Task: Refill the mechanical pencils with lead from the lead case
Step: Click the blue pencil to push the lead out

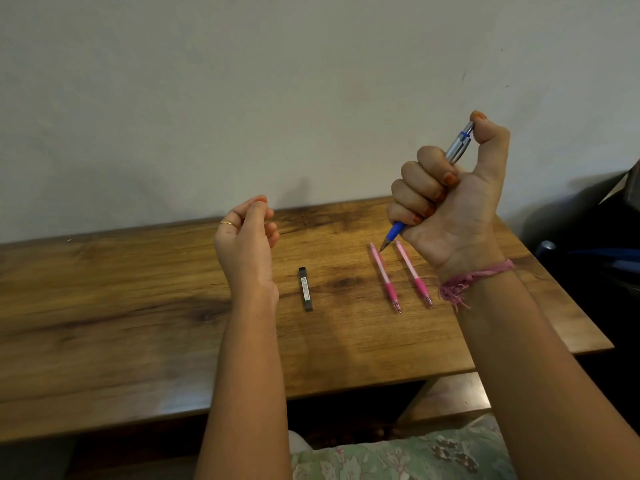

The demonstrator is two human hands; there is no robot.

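Note:
My right hand (450, 199) is raised above the table, fisted around a blue and silver mechanical pencil (457, 147). Its tip points down and to the left, and my thumb rests on its top cap. Two pink mechanical pencils (384, 277) (414, 273) lie side by side on the wooden table (138, 306), below that hand. A small dark lead case (305, 288) lies flat at the table's middle. My left hand (247, 233) hovers left of the case with its fingers loosely curled; I see nothing in it.
A plain wall runs behind the table's far edge. Dark objects fill the space past the table's right edge (595, 258). A lower wooden shelf (446, 400) shows under the front right corner, above my patterned lap.

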